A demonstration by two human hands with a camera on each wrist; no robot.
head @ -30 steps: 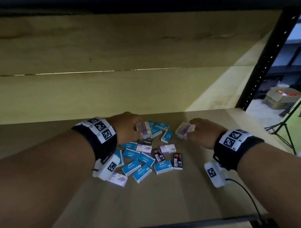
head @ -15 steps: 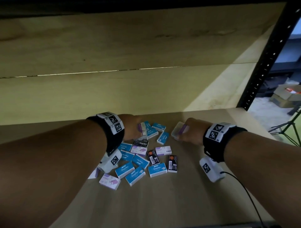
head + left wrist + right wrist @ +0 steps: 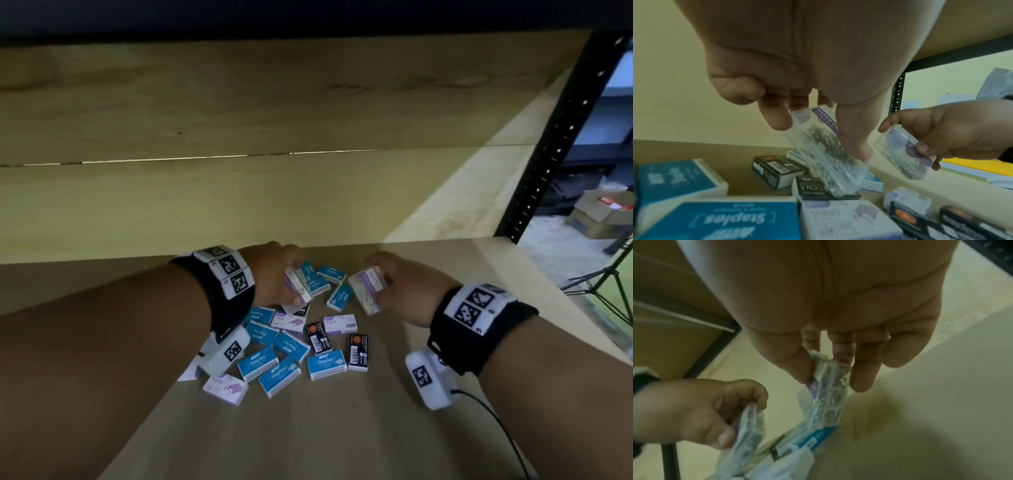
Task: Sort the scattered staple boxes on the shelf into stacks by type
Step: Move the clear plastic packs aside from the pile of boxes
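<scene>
Two clear paper-clip boxes are held above the pile: one (image 3: 298,281) pinched in the left hand (image 3: 274,270), one (image 3: 366,287) in the right hand (image 3: 407,291). Three black boxes (image 3: 318,337) are counted among blue boxes (image 3: 257,362) mid-shelf (image 3: 342,428); bare board is seen toward the front edge.

— Where is there room around my two grips?

— My left hand (image 3: 274,274) holds one clear box (image 3: 298,284), my right hand (image 3: 407,291) another clear box (image 3: 365,289). Between them lie three blue boxes (image 3: 330,274), so that gap is blocked low down.

— And below?

— Under and nearer me than the left grip, the pile of boxes (image 3: 291,346) crowds the shelf board (image 3: 342,428). Beyond both grips the back wall (image 3: 239,205) stands near. Right of my right grip the board is bare up to the black post (image 3: 548,154).
</scene>
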